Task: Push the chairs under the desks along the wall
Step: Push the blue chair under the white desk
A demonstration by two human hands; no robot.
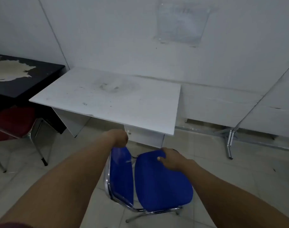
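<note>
A blue chair [161, 181] with a chrome frame stands on the floor just in front of a white desk [107, 96] set against the wall. The chair's backrest [121, 171] is on the left and its seat on the right, turned sideways to the desk. My left hand [119, 139] grips the top of the backrest, fingers hidden behind it. Over the far edge of the seat lies my right hand [169, 158], holding it. A red chair [13, 122] sits at the left, partly under a black desk [25, 76].
The black desk's top has a large worn pale patch. White wall panels run behind both desks. A metal bracket and panel foot [230, 142] stand on the tiled floor at the right. Open floor lies right of the blue chair.
</note>
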